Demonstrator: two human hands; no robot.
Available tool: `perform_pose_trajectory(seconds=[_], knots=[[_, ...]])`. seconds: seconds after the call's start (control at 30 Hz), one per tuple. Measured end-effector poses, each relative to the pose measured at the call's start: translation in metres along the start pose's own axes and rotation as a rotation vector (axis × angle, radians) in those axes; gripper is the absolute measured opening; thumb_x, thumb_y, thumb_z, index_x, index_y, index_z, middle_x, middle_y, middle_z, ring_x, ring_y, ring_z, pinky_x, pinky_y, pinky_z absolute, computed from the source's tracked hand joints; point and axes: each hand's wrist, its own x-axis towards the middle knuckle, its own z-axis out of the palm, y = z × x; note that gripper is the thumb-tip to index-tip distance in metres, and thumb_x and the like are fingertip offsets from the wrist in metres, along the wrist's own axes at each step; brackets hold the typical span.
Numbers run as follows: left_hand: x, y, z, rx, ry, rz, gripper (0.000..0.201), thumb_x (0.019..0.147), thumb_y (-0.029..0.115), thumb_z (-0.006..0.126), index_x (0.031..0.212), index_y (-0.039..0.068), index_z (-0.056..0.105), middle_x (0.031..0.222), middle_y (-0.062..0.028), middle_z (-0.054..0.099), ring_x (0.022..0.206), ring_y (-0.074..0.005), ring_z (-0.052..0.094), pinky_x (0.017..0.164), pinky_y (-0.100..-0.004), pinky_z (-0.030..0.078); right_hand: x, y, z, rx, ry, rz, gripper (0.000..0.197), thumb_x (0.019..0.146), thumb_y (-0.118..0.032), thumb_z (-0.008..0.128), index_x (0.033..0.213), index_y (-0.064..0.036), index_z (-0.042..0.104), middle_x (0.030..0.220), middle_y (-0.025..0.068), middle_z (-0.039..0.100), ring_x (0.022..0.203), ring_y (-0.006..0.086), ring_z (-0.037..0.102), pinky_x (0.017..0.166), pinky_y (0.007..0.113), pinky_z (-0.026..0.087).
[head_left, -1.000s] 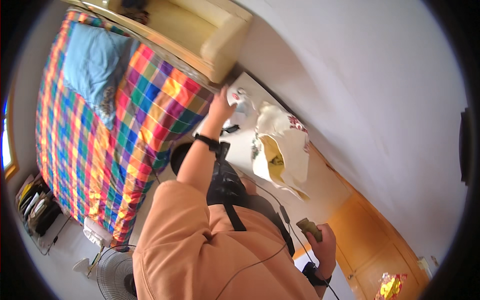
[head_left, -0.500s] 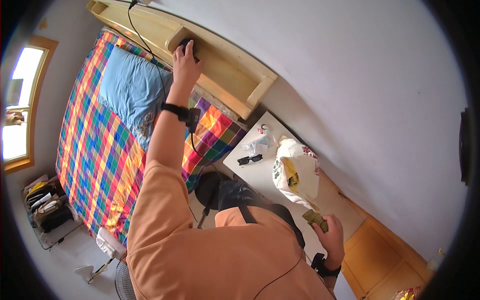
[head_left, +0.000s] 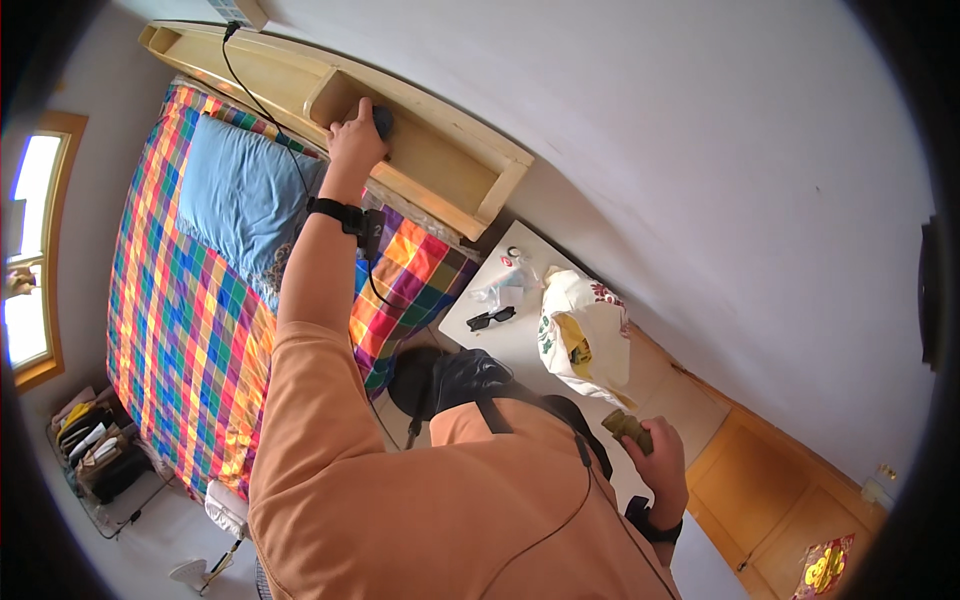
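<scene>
Reaching up over the bed's headboard shelf (head_left: pixel 440 150), my left hand (head_left: pixel 355 145) has its fingers closed round a small dark bundle (head_left: pixel 383 122), whose kind I cannot make out. Part of the bundle is hidden by the fingers. My right hand (head_left: pixel 660 462), low on the right, grips an olive-green bundle (head_left: pixel 622 428) that looks like soft, folded cloth. Just beyond it stands a white bag (head_left: pixel 590 340) with floral prints and something yellow inside. Dark bands with small devices circle both wrists.
A bed with a checked multicoloured cover (head_left: pixel 200 300) and a blue pillow (head_left: pixel 240 195) fills the left. On the white table (head_left: pixel 475 335) lie sunglasses (head_left: pixel 491 318) and a clear plastic packet (head_left: pixel 510 290). A black cable (head_left: pixel 262 105) hangs across the headboard. An orange-brown wooden cabinet (head_left: pixel 760 495) stands at right.
The whole view has shifted a little. My left hand has turned slightly on the shelf, and the dark bundle has moved to the right with it. My right hand keeps the olive-green bundle.
</scene>
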Motion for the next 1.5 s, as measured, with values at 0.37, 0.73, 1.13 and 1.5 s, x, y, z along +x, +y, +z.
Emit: perform_pose_trajectory(seconds=[0.37, 0.73, 1.13, 1.5], knots=[[0.002, -0.019, 0.001, -0.308, 0.042, 0.143, 0.072, 0.068, 0.015, 0.078, 0.127, 0.015, 0.037, 0.101, -0.0235, 0.067, 0.098, -0.0422, 0.064, 0.081, -0.0514, 0.050, -0.004, 0.003, -0.004, 0.027, 0.035, 0.006, 0.032, 0.074, -0.019, 0.077, 0.093, -0.0022, 0.058, 0.086, 0.0137, 0.059, 0.079, 0.0356, 0.057, 0.069, 0.043, 0.046], [-0.007, -0.019, -0.008, -0.308, -0.089, 0.106, 0.089, 0.064, 0.045, 0.083, 0.130, 0.012, 0.034, 0.109, -0.0211, 0.066, 0.101, -0.0436, 0.063, 0.086, -0.0523, 0.045, -0.008, 0.009, 0.004, 0.051, 0.032, 0.022, 0.031, 0.075, -0.019, 0.076, 0.092, -0.0020, 0.057, 0.086, 0.0138, 0.059, 0.080, 0.0356, 0.056, 0.069, 0.043, 0.046], [-0.031, 0.031, 0.023, -0.073, -0.041, 0.165, 0.076, 0.073, 0.023, 0.076, 0.134, 0.014, 0.031, 0.098, -0.0200, 0.068, 0.098, -0.0377, 0.065, 0.088, -0.0574, 0.040, -0.017, 0.009, 0.008, 0.068, 0.043, 0.042, 0.029, 0.077, -0.019, 0.075, 0.093, -0.0024, 0.057, 0.087, 0.0138, 0.059, 0.079, 0.0361, 0.056, 0.069, 0.043, 0.045], [-0.033, 0.021, 0.003, -0.483, 0.009, 0.355, 0.070, 0.069, 0.016, 0.079, 0.127, 0.016, 0.039, 0.097, -0.0234, 0.067, 0.096, -0.0458, 0.062, 0.078, -0.0505, 0.050, -0.029, 0.019, 0.015, 0.066, 0.086, 0.057, 0.030, 0.077, -0.019, 0.075, 0.093, -0.0023, 0.057, 0.085, 0.0136, 0.058, 0.078, 0.0354, 0.056, 0.069, 0.043, 0.045]])
